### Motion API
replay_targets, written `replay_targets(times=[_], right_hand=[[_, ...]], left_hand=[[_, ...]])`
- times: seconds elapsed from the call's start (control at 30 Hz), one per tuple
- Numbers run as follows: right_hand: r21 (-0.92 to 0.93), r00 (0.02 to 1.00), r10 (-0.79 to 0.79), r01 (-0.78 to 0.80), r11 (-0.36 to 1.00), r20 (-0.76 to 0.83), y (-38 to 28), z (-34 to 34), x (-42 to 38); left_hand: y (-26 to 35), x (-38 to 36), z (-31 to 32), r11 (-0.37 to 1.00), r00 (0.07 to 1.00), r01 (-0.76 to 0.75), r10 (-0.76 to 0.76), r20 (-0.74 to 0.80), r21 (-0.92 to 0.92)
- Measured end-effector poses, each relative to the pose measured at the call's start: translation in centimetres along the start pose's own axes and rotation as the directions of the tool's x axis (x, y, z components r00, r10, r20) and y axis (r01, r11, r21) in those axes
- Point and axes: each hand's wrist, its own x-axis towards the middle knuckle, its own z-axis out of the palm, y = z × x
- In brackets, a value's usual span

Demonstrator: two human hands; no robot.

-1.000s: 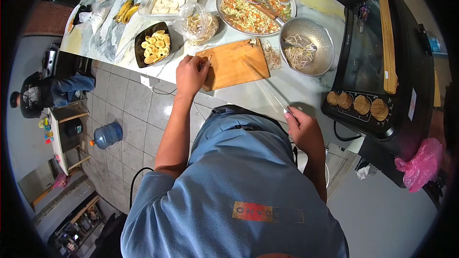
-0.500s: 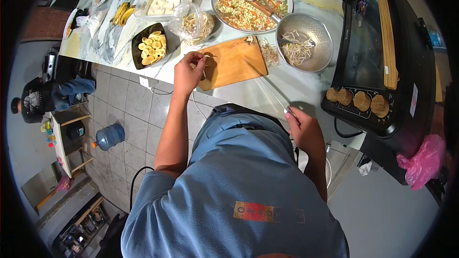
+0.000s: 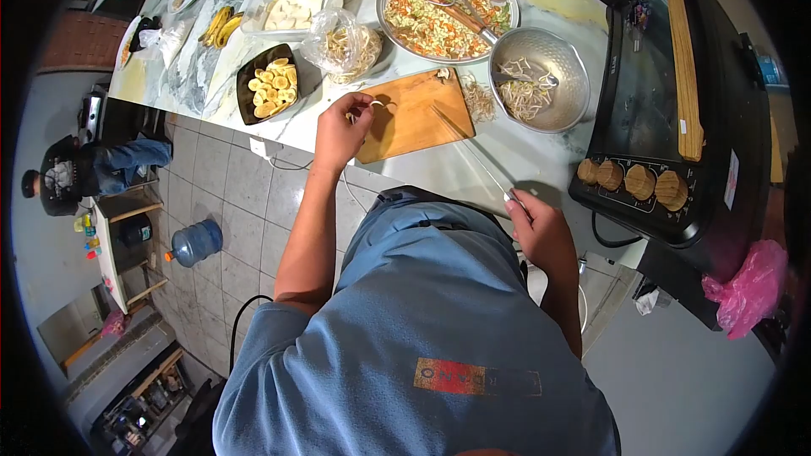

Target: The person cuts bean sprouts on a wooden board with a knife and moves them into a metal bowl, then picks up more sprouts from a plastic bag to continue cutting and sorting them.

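Observation:
My left hand (image 3: 342,129) is pinched over the left part of the wooden cutting board (image 3: 414,118), with a small pale sliver (image 3: 377,103) at its fingertips. My right hand (image 3: 539,224), to the right near the counter's front edge, is closed round the handle of a long knife (image 3: 480,160), whose blade points up-left onto the board. A small brownish piece (image 3: 443,73) lies at the board's top edge. Thin bean sprouts (image 3: 478,100) are scattered just right of the board. A metal bowl (image 3: 570,93) with bean sprouts stands beyond them.
Behind the board are a tray of chopped vegetables (image 3: 384,17) with an egg and utensils, a bag of sprouts (image 3: 342,46) and a plastic tub (image 3: 253,21). A black bowl of sliced banana (image 3: 272,84) is left, a black oven (image 3: 667,101) right. Another person (image 3: 63,173) is far left.
My left hand has shifted slightly right, still pinched over the board. The knife and my right hand have hardly moved. The whole view has shifted a little.

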Motion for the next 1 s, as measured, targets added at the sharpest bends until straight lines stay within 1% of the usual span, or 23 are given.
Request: replay_targets(times=[0.13, 0.2, 0.27, 0.3, 0.33, 0.37, 0.43, 0.47, 0.5, 0.57, 0.63, 0.7, 0.73, 0.77, 0.8, 0.83, 0.9, 1.0], right_hand=[[0.012, 1.0, 0.01, -0.01, 1.0, 0.004, -0.1, -0.1, 0.0], [0.024, 1.0, 0.002, -0.002, 1.0, -0.001, -0.1, -0.2, 0.1], [0.022, 0.999, 0.036, -0.036, 0.999, 0.004, -0.2, -0.3, 0.1], [0.023, 0.999, 0.037, -0.037, 0.999, 0.0, -0.1, -0.3, 0.1], [0.026, 0.999, 0.032, -0.032, 0.999, -0.012, 0.0, -0.3, 0.3], [0.028, 0.999, 0.03, -0.029, 0.999, -0.022, 0.0, -0.2, 0.3], [0.022, 0.999, 0.028, -0.027, 0.999, -0.027, 0.0, -0.3, 0.2], [0.015, 0.999, 0.022, -0.022, 1.0, -0.029, 0.0, -0.4, 0.2], [0.014, 0.999, 0.016, -0.016, 1.0, -0.034, 0.0, -0.3, 0.4], [0.012, 0.999, -0.004, 0.004, 1.0, -0.051, 0.1, -0.2, 0.4], [0.043, 0.999, 0.011, -0.009, 0.999, -0.034, -0.5, -0.1, 0.5], [0.07, 1.0, 0.018, -0.016, 0.997, -0.02, -1.3, 0.1, 1.0], [0.098, 0.999, 0.036, -0.035, 0.995, -0.003, -1.6, 0.4, 1.1], [0.127, 0.998, 0.053, -0.054, 0.99, 0.015, -1.8, 0.6, 1.2], [0.093, 0.999, -0.033, 0.034, 0.995, -0.019, -1.4, 1.2, 1.5], [0.091, 0.999, -0.031, 0.033, 0.995, -0.016, -1.1, 1.6, 1.7], [0.063, 0.994, -0.108, 0.108, 0.992, -0.004, -1.1, 2.0, 2.0], [0.008, 0.994, -0.109, 0.109, 0.994, 0.024, -1.8, 2.1, 2.4]], left_hand=[[-0.2, 0.0, 0.5, 0.999, 1.0, -0.015, 0.015, 0.006, 0.033], [-0.2, 0.1, 1.0, 0.98, 0.985, -0.166, 0.17, -0.023, 0.11], [0.6, -0.1, 1.7, 0.973, 0.981, -0.189, 0.192, -0.012, 0.133], [1.1, -0.1, 2.2, 0.966, 0.978, -0.207, 0.209, 0.001, 0.154], [0.7, 0.1, 3.0, 0.947, 0.966, -0.249, 0.258, -0.016, 0.202], [0.9, 0.2, 3.5, 0.946, 0.965, -0.254, 0.262, -0.013, 0.2], [1.3, 0.5, 4.5, 0.877, 0.945, -0.313, 0.326, 0.028, 0.366], [1.0, 0.6, 5.1, 0.842, 0.921, -0.359, 0.391, 0.004, 0.404], [0.9, 0.8, 5.4, 0.84, 0.918, -0.363, 0.397, 0.0, 0.403], [0.4, 0.7, 5.7, 0.784, 0.901, -0.382, 0.433, 0.009, 0.489], [1.1, 0.0, 5.4, 0.786, 0.904, -0.37, 0.426, -0.001, 0.496], [1.7, -0.2, 5.0, 0.798, 0.925, -0.311, 0.379, -0.029, 0.516], [1.6, -0.2, 4.9, 0.801, 0.926, -0.307, 0.376, -0.034, 0.514], [1.5, -0.1, 4.8, 0.809, 0.94, -0.283, 0.34, -0.019, 0.515], [1.4, 0.0, 4.7, 0.816, 0.952, -0.26, 0.305, -0.002, 0.516], [1.3, 0.1, 4.7, 0.818, 0.954, -0.257, 0.301, -0.003, 0.515], [1.1, 0.2, 4.9, 0.82, 0.952, -0.246, 0.304, -0.029, 0.517], [1.1, 0.2, 5.0, 0.81, 0.947, -0.258, 0.321, -0.029, 0.526]])
